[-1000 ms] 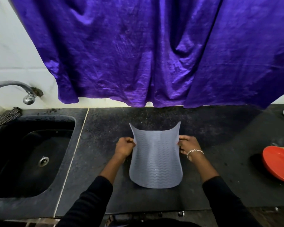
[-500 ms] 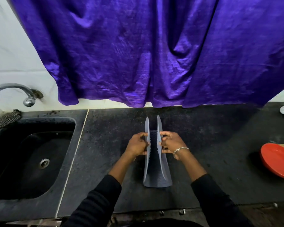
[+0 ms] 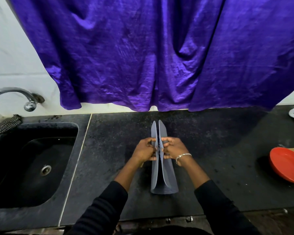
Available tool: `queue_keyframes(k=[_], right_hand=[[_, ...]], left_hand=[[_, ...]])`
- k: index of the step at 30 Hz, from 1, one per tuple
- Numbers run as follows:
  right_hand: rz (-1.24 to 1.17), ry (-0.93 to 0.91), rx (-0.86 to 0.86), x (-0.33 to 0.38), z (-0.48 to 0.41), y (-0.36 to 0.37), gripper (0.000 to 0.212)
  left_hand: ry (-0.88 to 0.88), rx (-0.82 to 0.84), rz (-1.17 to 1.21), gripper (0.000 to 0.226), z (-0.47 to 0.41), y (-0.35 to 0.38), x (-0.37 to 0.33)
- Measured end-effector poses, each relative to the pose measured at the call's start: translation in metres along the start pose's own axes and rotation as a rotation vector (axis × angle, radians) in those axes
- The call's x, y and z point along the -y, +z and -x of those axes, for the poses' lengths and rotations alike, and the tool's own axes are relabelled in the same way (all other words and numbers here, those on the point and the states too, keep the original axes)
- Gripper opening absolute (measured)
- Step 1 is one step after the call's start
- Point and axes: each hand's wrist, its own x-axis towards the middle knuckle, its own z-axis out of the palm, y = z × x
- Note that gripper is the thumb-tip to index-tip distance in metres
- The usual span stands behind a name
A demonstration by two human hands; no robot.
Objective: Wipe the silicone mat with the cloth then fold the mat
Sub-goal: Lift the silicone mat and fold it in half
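I see left hand [image 3: 145,150], right hand [image 3: 174,148] pinching grey ribbed silicone mat [image 3: 166,177] sides together mid-surface; fold nearly closed, flattening left.

Both forearms reach in from the lower edge of the frame, black sleeves pushed up short of the wrists. The left hand [image 3: 145,149] and right hand [image 3: 173,148] meet at center, fingers curled in a pinching grip, knuckles facing outward, wrists level.

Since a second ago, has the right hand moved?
Yes. The right hand has swung leftward, away from the red plate, pressing its side of the mat toward the left hand.
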Motion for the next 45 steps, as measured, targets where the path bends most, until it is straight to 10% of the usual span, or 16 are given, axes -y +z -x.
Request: queue_keyframes(k=[33, 38, 45], right_hand=[[0.268, -0.047, 0.026, -0.002, 0.006, 0.004, 0.068], [0.32, -0.133, -0.045, -0.003, 0.01, 0.004, 0.042], [0.502, -0.204, -0.101, -0.011, 0.004, 0.005, 0.02]], left_hand=[[0.049, -0.043, 0.064, 0.034, -0.004, 0.003, 0.004], [0.046, -0.057, 0.078, 0.02, -0.004, 0.003, 0.003], [0.506, -0.153, -0.912, 0.052, -0.009, -0.009, -0.002]])
